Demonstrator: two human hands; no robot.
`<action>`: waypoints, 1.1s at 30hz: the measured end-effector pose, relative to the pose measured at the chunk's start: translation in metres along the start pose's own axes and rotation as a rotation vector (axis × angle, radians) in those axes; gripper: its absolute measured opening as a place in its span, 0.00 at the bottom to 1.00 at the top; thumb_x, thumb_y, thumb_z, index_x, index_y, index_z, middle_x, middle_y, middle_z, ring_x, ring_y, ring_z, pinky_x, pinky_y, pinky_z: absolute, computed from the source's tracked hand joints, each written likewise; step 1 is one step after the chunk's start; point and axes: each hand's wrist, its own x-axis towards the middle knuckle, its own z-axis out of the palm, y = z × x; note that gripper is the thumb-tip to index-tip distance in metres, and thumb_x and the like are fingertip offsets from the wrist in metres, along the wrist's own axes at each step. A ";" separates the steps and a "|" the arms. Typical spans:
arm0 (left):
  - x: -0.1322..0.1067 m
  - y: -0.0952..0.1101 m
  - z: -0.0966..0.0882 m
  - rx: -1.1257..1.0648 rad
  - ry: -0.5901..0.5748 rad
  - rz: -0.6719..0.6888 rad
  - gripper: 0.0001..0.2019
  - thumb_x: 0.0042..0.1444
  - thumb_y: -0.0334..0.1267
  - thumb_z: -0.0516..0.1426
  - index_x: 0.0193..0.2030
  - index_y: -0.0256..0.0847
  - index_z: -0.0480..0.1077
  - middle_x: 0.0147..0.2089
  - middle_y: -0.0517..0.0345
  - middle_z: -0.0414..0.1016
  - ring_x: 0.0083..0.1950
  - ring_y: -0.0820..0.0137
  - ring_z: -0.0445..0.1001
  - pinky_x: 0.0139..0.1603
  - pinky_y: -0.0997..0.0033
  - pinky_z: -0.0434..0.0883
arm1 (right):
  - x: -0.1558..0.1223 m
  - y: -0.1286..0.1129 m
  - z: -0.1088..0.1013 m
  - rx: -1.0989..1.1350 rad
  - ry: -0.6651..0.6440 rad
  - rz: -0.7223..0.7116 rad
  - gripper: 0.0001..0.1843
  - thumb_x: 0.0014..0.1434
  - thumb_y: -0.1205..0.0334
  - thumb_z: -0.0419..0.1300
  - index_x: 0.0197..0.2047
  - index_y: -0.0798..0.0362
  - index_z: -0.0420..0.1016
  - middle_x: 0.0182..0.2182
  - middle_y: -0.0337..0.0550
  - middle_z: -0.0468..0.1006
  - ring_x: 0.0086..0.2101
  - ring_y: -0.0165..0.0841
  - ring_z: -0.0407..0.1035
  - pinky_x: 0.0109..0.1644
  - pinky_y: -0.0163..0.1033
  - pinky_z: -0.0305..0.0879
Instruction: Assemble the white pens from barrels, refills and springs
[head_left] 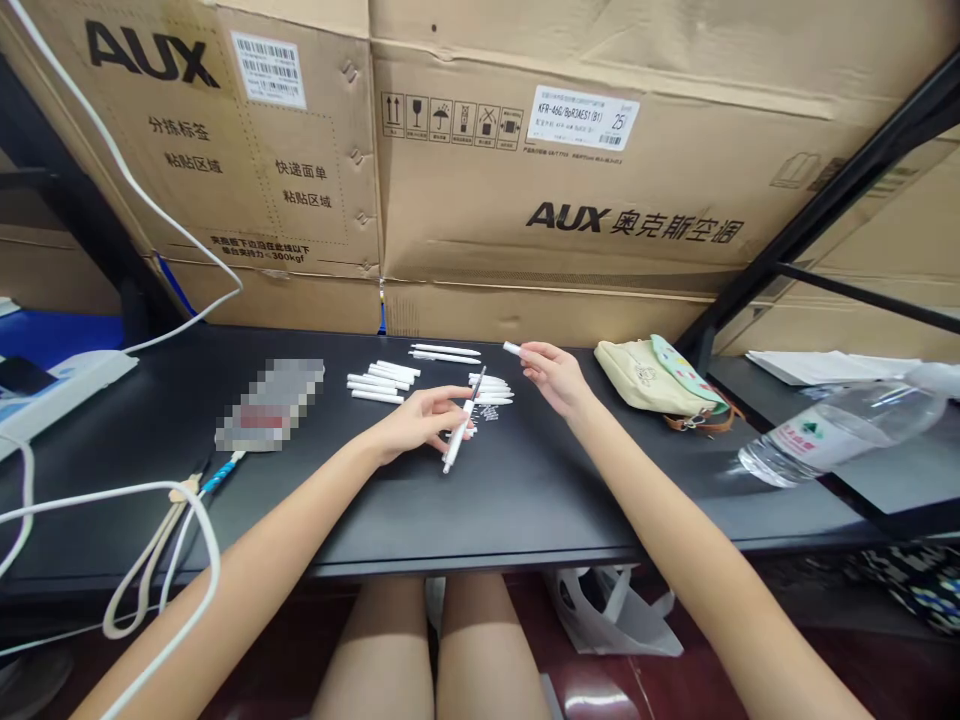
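Observation:
My left hand [424,420] rests low over the black tabletop [525,500], its fingers around a white pen [459,432] with a dark strip at its upper end. My right hand [551,378] is raised slightly and pinches a short white pen part [511,348] between its fingertips. Between the hands lies a small bunch of white pen parts [491,390], with tiny metal-looking pieces [488,412] just below. Farther left is a group of white barrels [379,382], and two long white pens [446,352] lie behind them.
A pixelated packet [270,405] lies left of the pen parts. A beige pouch [645,378] and a water bottle [840,430] are on the right, with papers [817,367] behind. A white cable [127,200] runs down the left side. Large cardboard boxes [480,170] stand behind the table.

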 end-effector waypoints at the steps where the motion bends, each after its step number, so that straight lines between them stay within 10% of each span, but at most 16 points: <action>1: -0.001 0.000 0.001 0.016 -0.029 -0.008 0.28 0.49 0.45 0.62 0.56 0.37 0.65 0.38 0.49 0.75 0.40 0.64 0.75 0.30 0.71 0.73 | -0.005 -0.001 0.000 0.020 0.017 0.002 0.16 0.34 0.58 0.71 0.28 0.53 0.75 0.26 0.37 0.74 0.25 0.24 0.65 0.28 0.32 0.62; 16: 0.001 -0.002 0.003 0.122 -0.161 -0.048 0.24 0.52 0.46 0.60 0.55 0.40 0.65 0.38 0.51 0.72 0.42 0.63 0.74 0.29 0.73 0.72 | -0.037 -0.012 0.026 0.066 -0.153 0.073 0.23 0.45 0.43 0.66 0.32 0.51 0.64 0.26 0.41 0.79 0.27 0.32 0.74 0.30 0.35 0.70; 33: 0.002 0.001 0.004 0.131 -0.061 -0.034 0.22 0.51 0.45 0.60 0.51 0.38 0.68 0.37 0.51 0.74 0.41 0.65 0.74 0.29 0.75 0.70 | -0.047 -0.009 0.031 0.043 -0.382 0.130 0.19 0.44 0.50 0.69 0.28 0.55 0.69 0.31 0.44 0.80 0.29 0.28 0.73 0.31 0.32 0.68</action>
